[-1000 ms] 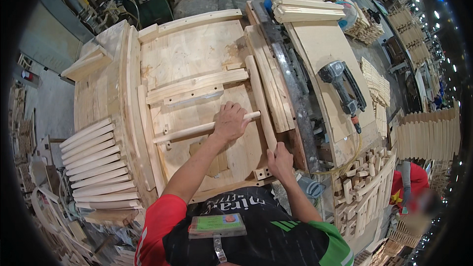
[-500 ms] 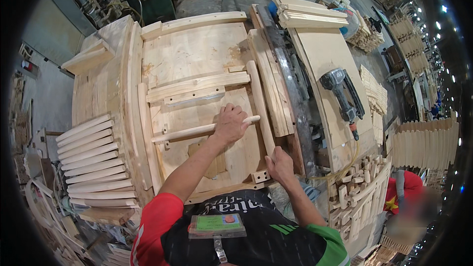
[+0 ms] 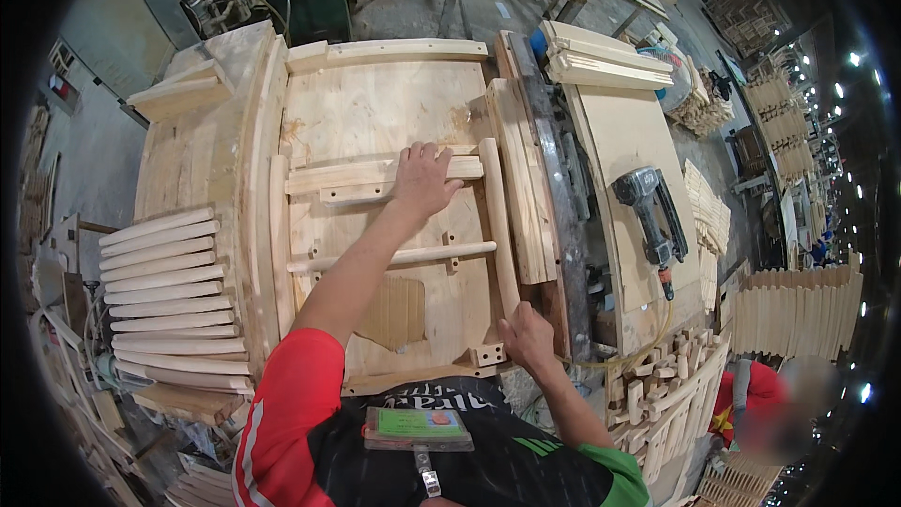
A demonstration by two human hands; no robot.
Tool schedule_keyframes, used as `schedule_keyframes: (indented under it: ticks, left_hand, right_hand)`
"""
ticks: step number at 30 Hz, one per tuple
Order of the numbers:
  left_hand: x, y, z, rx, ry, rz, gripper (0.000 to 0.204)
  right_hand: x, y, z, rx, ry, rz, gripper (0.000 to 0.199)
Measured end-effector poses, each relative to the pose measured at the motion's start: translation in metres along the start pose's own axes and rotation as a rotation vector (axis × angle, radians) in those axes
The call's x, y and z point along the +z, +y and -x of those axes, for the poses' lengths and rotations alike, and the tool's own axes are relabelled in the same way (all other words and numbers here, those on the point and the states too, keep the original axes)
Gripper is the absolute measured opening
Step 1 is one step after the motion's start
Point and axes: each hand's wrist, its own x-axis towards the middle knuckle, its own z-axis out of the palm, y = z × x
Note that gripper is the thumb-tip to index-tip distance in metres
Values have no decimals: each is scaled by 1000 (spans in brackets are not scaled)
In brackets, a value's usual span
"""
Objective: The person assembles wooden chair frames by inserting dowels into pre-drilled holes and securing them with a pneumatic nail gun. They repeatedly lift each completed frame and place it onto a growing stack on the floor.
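My left hand [image 3: 424,178] lies with its fingers stretched out over the wide wooden rail [image 3: 352,175], near the rail's right part. Below that hand, a thin round rung [image 3: 441,252] spans from the left wooden post [image 3: 280,216] to the right wooden post [image 3: 498,216], its right end meeting the post's inner side. Around the near end of the right post my right hand [image 3: 530,330] is closed. These parts lie inside a wooden jig board [image 3: 375,99] with raised edges. Small drilled blocks [image 3: 487,355] sit on the board. My left forearm hides part of the rung.
Left of the jig lies a stack of wooden slats [image 3: 169,296]. A nail gun [image 3: 649,221] with a yellow hose rests on the side board [image 3: 610,131] at right. Beyond are bundled strips [image 3: 610,61] and a pile of small wood pieces [image 3: 671,376]. Another person's red sleeve [image 3: 755,394] shows at lower right.
My left hand has left the rung and moved forward onto the wide rail. The rung's right end, earlier overlapping the right post, now meets its inner side. My right hand stays on the post.
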Motion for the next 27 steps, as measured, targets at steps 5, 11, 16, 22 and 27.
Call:
schedule_keyframes:
  ticks: [5,11,16,22,27]
  left_hand:
    - [-5,-19,9,13,-86,-79,88]
    - [-28,-37,32,-38,-85,-64,94]
    - [-28,-37,30,-40,-92,-57,92]
    - [-25,-39,33,-57,-57,-103,91]
    - [-28,-37,32,-76,-77,-139,93]
  right_hand:
    - [0,-1,-1,42,-21,30,35]
    - [2,-1,0,57,-38,48,34]
    - [0,-4,3,44,-17,51,35]
    - [-29,-33,11,68,-117,328,36]
    - [-46,-47,3,-47,81,274,47]
